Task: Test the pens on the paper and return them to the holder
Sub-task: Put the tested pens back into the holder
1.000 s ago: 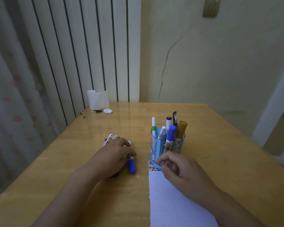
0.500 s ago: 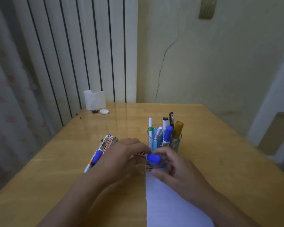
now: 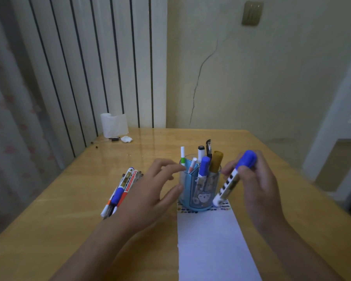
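A clear blue pen holder [image 3: 200, 191] stands on the far end of a white paper sheet [image 3: 211, 246] and holds several pens. My right hand [image 3: 257, 183] grips a blue-capped marker [image 3: 234, 175] just right of the holder, cap up and tilted, its white end near the paper's top edge. My left hand [image 3: 154, 187] hovers just left of the holder with fingers spread and relaxed, holding nothing; its thumb is near the holder's wall. A bundle of loose pens [image 3: 120, 191] lies on the table left of my left hand.
The wooden table [image 3: 69, 230] meets a wall and striped panel at the back. A white paper roll [image 3: 114, 124], a small crumpled scrap [image 3: 127, 139] and a small dark item sit at the back left. A curtain hangs on the left, a doorway on the right.
The blue-capped marker passed from my left hand to my right, which carried it to the right of the holder and tipped it cap up. My left hand let go and opened.
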Motion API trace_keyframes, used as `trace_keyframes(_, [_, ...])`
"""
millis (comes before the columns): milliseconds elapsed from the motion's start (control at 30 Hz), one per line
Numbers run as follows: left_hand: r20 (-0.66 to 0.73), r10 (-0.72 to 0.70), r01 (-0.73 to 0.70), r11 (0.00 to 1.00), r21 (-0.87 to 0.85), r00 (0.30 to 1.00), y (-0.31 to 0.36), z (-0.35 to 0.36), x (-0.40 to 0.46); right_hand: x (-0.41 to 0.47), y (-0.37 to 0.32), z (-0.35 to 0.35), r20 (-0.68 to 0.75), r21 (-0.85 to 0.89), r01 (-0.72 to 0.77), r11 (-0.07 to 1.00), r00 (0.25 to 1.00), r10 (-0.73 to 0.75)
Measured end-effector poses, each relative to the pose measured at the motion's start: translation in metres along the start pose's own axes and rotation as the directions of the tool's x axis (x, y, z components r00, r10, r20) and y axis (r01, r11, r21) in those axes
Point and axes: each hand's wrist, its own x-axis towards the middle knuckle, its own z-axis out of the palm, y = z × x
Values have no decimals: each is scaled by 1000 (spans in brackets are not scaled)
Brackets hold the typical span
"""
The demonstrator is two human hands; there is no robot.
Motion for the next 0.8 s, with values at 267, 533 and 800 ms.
trace_keyframes(267, [69, -41, 39, 999, 28, 997, -4, 2, 1, 12, 11, 2, 41, -277, -114, 954, 991, 130])
trace_keyframes(533, [58, -58, 59, 998, -8, 997, -6, 4, 1, 12, 7, 16, 174, -381, 26, 924, 984, 44])
trace_keyframes(800, [41, -70, 73, 996, -57, 997, 2, 1, 0, 13, 15, 15, 177, -479, 63, 875, 984, 26])
